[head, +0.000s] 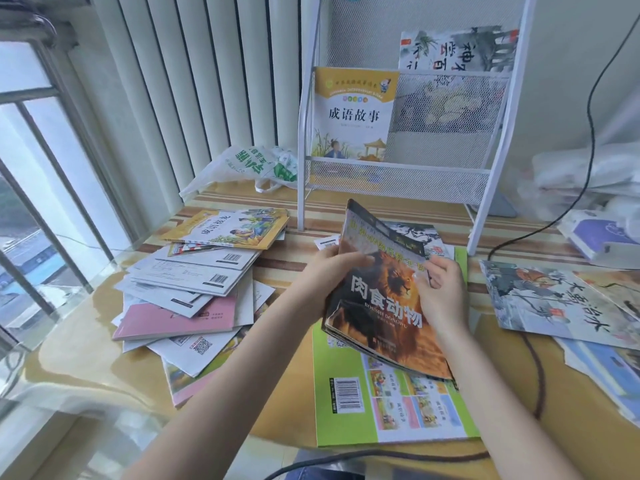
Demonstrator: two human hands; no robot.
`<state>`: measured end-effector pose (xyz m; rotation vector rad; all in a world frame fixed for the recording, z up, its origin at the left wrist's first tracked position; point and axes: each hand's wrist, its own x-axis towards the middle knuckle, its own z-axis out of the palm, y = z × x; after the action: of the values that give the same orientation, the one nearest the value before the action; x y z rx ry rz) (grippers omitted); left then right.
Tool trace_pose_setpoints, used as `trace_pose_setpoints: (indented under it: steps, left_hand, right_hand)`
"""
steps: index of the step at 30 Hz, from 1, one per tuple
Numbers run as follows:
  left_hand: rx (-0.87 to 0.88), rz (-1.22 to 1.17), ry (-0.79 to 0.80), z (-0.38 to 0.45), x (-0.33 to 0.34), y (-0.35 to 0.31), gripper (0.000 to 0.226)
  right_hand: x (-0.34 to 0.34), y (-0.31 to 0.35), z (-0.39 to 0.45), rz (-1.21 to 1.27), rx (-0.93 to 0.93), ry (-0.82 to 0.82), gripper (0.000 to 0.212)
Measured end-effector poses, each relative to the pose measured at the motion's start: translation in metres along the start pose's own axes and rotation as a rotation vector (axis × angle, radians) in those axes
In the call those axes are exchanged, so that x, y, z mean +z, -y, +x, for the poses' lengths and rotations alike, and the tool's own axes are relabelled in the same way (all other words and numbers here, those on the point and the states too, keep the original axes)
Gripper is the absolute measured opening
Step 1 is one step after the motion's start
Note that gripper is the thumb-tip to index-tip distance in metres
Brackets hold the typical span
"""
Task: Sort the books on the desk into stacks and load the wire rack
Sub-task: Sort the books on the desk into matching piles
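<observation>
Glossy and thin, the lion-cover book [384, 299] in your hands will flex and slide; it hangs tilted above the green book [391, 407] on the table [86, 351]. Your left hand [332, 268] has its grip closed on the left edge, your right hand [440, 289] pinches the right. Support the spine when you lift it toward the wire rack [398, 174].

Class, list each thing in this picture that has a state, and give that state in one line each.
Lion book: lifted and tilted, held by both hands.
Left hand: gripping the lion book's left edge.
Right hand: gripping its right edge.
Green-bordered book: flat, back cover up, under the lion book.
Yellow book: upright in the wire rack.
Ink-painting book: upright on the rack's upper tier.
Left pile: untidy, mostly back covers up.
Plastic bag: crumpled.
</observation>
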<state>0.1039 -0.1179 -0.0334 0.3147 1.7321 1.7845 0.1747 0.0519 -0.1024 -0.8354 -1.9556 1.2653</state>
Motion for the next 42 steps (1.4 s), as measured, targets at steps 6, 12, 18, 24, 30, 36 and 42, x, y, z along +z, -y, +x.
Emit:
trace_pose_setpoints:
  steps: [6,12,18,24,30,36,42]
  left_hand:
    - [0.147,0.320,-0.037,0.002,-0.004,0.032,0.039]
    - [0.474,0.184,0.004,-0.003,-0.003,0.032,0.053]
    - [0.730,0.192,0.037,-0.002,0.001,-0.012,0.048]
    - [0.623,0.092,-0.044,0.005,-0.004,-0.026,0.065]
    - [0.472,0.122,-0.145,0.017,0.000,0.027,0.011]
    - [0.471,0.179,-0.285,0.022,0.000,0.020,0.011]
    - [0.157,0.069,-0.007,0.017,0.008,0.004,0.055]
  right_hand:
    - [-0.011,0.000,0.003,0.187,0.104,0.037,0.046]
    - [-0.026,0.019,0.010,0.330,0.171,0.186,0.055]
    - [-0.054,0.075,0.017,0.564,-0.142,0.176,0.072]
    - [-0.045,0.081,0.001,0.421,-0.068,0.346,0.037]
    - [-0.030,0.049,-0.004,0.264,-0.062,0.289,0.063]
    - [-0.032,0.055,0.004,0.125,-0.195,0.294,0.047]
    - [-0.058,0.051,0.011,0.219,0.118,0.279,0.021]
